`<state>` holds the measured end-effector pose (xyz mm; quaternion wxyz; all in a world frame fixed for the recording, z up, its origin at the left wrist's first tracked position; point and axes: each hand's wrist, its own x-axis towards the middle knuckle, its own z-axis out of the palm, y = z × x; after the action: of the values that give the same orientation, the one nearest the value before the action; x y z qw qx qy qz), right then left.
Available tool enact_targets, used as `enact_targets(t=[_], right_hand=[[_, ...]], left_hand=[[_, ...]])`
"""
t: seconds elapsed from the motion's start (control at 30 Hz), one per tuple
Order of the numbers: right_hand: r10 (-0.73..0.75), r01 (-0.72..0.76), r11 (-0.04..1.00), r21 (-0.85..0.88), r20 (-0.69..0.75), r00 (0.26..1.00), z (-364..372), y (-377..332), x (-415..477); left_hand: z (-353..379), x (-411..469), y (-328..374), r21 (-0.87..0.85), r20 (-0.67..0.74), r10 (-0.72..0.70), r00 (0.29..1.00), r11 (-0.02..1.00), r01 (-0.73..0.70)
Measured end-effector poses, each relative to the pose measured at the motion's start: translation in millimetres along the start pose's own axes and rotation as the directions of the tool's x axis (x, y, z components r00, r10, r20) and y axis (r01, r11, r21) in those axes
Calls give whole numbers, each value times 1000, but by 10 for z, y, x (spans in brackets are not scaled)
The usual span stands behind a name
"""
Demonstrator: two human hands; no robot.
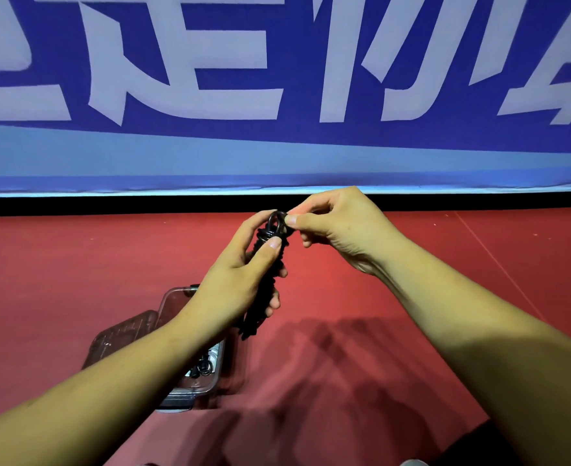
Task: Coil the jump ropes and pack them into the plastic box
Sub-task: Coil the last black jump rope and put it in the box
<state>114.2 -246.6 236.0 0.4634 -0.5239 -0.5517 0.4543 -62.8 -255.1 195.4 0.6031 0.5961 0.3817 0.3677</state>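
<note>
My left hand (240,277) grips a black coiled jump rope bundle (265,290) upright above the red floor, thumb pressed on its upper part. At the top of the bundle my right hand (337,227) pinches the rope's end loop between thumb and forefinger. Below my left forearm stands the clear plastic box (206,381), open, with its lid (122,334) lying back to the left. Dark rope parts and metal rings show inside the box; the forearm hides most of it.
Red floor (361,331) spreads all around. A blue banner (277,146) with large white characters runs along the back wall above a black strip. A thin line crosses the floor at the far right.
</note>
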Motion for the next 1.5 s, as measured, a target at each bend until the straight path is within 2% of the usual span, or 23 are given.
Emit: enact_targets(t=[0.2,0.43,0.63,0.73,0.83,0.97,1.07,1.2,1.27,1.37,1.5], right_hand=[[75,-71,994,-85,44,996,-101,-6,-9],[163,-162,987,-13,51,985,-133,33,32],[155,-152,968,-200,2,988,-90,18,16],[145,-148,969,-197,-30,989,-52,74,24],[57,-63,990,-127,-52,997,-12,132,33],[-57,60,995,-78,49,997,37,140,27],[-76,76,996,-55,4,997,74,145,37],[-61,61,998,-13,-51,997,114,183,37],[-38,39,999,27,-35,999,138,208,39],[80,-81,989,127,14,997,180,258,52],[231,-262,946,190,171,958,218,263,70]], left_hand=[[6,1,-14,94,37,-18,999,995,15],[-55,49,-40,189,65,27,998,981,-39],[-111,66,-115,367,99,83,992,923,-114],[-94,66,-116,361,94,76,993,927,-106],[-91,84,-47,280,92,78,993,955,-101],[-147,82,37,244,123,88,989,963,-116],[-147,65,58,236,109,80,991,966,-105],[-193,97,86,220,68,-14,998,976,-1],[-249,108,116,244,97,-65,993,969,39],[-332,117,158,322,150,-126,981,944,72],[-506,122,193,484,205,-100,974,875,-12]])
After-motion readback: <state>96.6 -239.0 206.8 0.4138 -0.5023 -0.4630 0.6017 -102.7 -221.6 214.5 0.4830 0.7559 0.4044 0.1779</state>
